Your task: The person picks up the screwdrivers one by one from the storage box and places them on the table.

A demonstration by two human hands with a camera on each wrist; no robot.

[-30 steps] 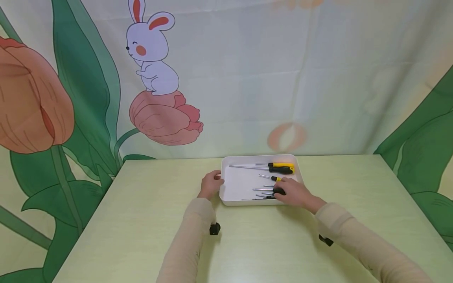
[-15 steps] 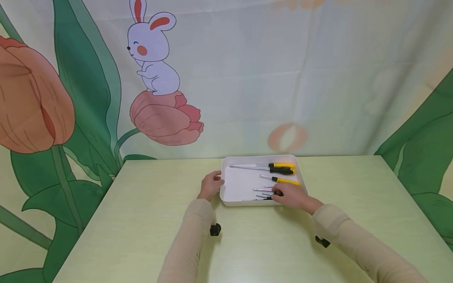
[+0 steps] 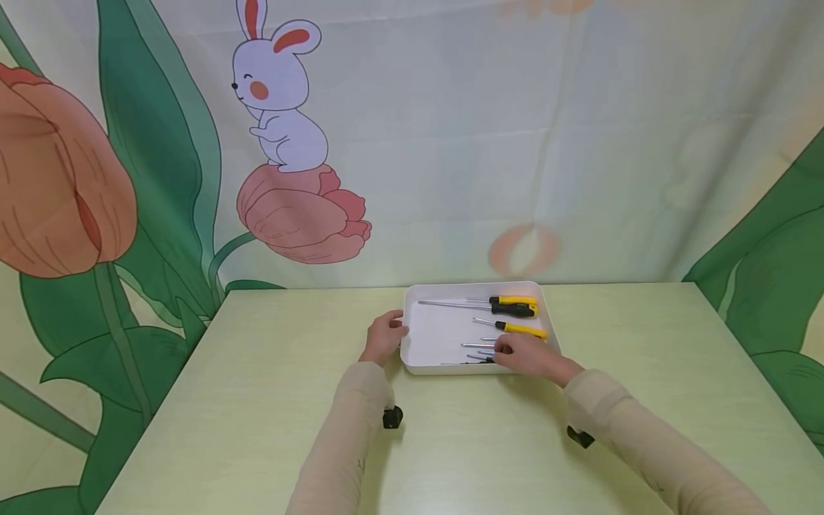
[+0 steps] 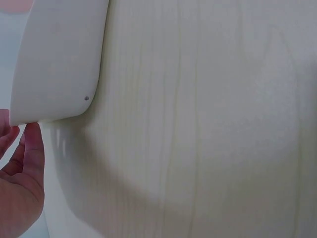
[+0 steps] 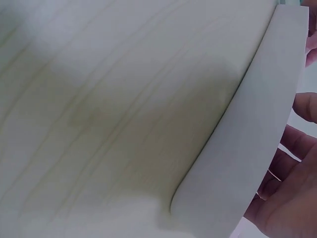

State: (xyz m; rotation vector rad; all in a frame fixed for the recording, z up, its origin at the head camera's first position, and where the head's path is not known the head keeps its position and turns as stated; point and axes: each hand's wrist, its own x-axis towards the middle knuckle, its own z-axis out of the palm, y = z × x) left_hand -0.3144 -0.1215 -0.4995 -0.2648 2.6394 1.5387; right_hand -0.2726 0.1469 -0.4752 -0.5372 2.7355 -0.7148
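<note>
Tray [image 3: 431,332] on the table [image 3: 290,429], just right of centre in the head view. Toward its upper right: top yellow driver [image 3: 517,300] and black driver [image 3: 513,310] side by side, shafts pointing frame-left. Below them, lower yellow driver [image 3: 524,330], lying slightly slantwise. Lower right: thin drivers [image 3: 476,345] bunched close, handles mostly hidden by the right hand [image 3: 531,355]. Its fingers bent; cannot tell what they hold. Left hand [image 3: 383,336] pinches tray's left rim. Judged: part-way, upper three laid down, bunch being handled; full count hidden.
</note>
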